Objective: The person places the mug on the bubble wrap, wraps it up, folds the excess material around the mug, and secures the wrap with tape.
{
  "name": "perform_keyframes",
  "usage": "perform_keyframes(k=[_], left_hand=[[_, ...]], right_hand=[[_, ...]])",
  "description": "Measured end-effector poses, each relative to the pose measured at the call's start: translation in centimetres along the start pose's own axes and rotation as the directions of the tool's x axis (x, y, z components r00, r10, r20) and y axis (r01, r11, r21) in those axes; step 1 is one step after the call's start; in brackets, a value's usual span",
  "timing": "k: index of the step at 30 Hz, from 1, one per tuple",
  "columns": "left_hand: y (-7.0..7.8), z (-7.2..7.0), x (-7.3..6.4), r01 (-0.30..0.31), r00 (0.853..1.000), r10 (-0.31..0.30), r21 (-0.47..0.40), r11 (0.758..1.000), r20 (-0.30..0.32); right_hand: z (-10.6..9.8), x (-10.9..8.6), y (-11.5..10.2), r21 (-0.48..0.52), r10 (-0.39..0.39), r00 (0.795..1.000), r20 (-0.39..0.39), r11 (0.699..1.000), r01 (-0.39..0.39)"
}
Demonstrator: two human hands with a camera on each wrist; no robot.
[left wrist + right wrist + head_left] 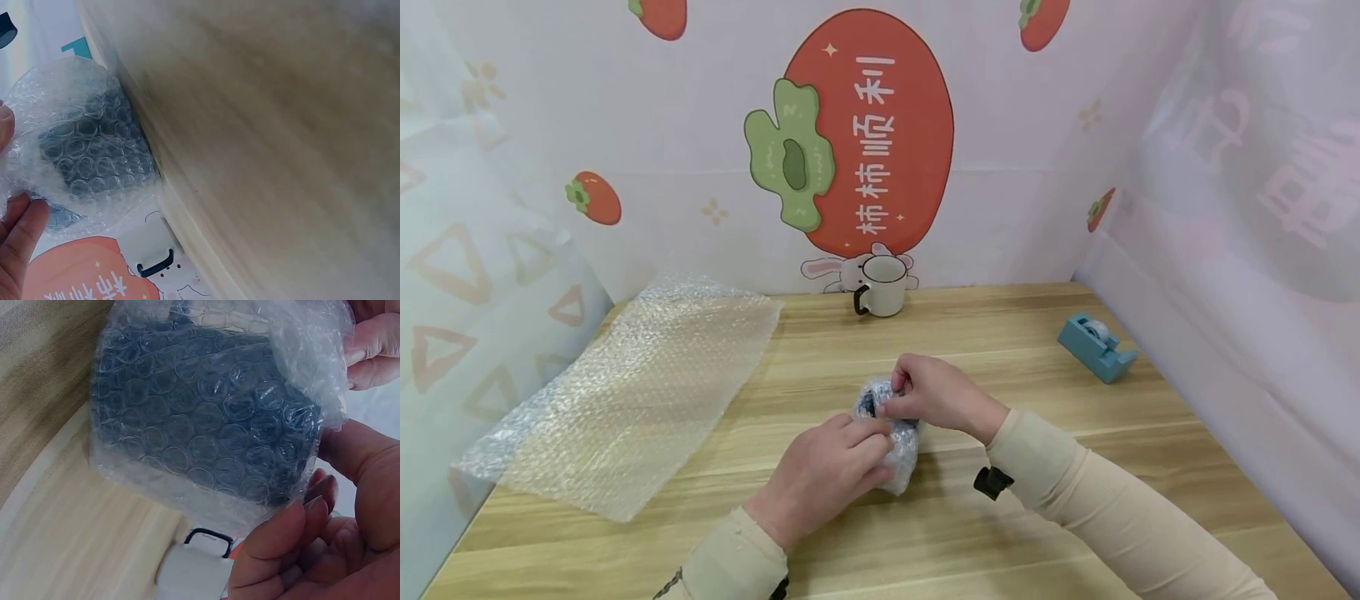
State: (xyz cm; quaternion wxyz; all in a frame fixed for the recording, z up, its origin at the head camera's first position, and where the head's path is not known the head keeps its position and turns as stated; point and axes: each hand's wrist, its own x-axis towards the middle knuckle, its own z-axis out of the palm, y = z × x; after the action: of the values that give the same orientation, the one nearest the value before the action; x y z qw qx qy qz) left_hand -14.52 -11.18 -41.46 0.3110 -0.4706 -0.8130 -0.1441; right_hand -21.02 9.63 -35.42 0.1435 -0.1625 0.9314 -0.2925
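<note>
Near the middle of the wooden table, a dark blue object wrapped in bubble wrap (904,462) is between my two hands. Through the clear bubbles its dark blue body (200,419) shows in the right wrist view; the wrap hides what kind of object it is. My left hand (827,467) grips the bundle from the near left, thumb and fingers on the wrap. From the right, my right hand (946,398) pinches the wrap at the bundle's upper end with thumb and fingers. In the left wrist view, fingertips (30,222) lie against the wrap's edge.
A large flat sheet of bubble wrap (647,392) covers the table's left side. At the back stands a white mug (887,290) with a black handle, close to the printed backdrop (1015,208). A blue tape dispenser (1093,348) sits at the right.
</note>
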Motion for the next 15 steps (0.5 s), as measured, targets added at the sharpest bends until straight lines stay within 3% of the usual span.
perform_keyframes(k=[10, 15], left_hand=[[0.1, 0.0, 0.2, 0.001, 1.000, -0.001, 0.005, 1.000, -0.026], [0.2, 0.0, 0.2, 0.000, 1.000, 0.000, 0.010, 1.000, -0.028]], right_hand=[[0.3, -0.9, -1.0, -0.150, 0.012, 0.995, -0.102, 0.988, -0.027], [0.7, -1.0, -1.2, -0.048, 0.031, 0.998, -0.063, 0.998, -0.034]])
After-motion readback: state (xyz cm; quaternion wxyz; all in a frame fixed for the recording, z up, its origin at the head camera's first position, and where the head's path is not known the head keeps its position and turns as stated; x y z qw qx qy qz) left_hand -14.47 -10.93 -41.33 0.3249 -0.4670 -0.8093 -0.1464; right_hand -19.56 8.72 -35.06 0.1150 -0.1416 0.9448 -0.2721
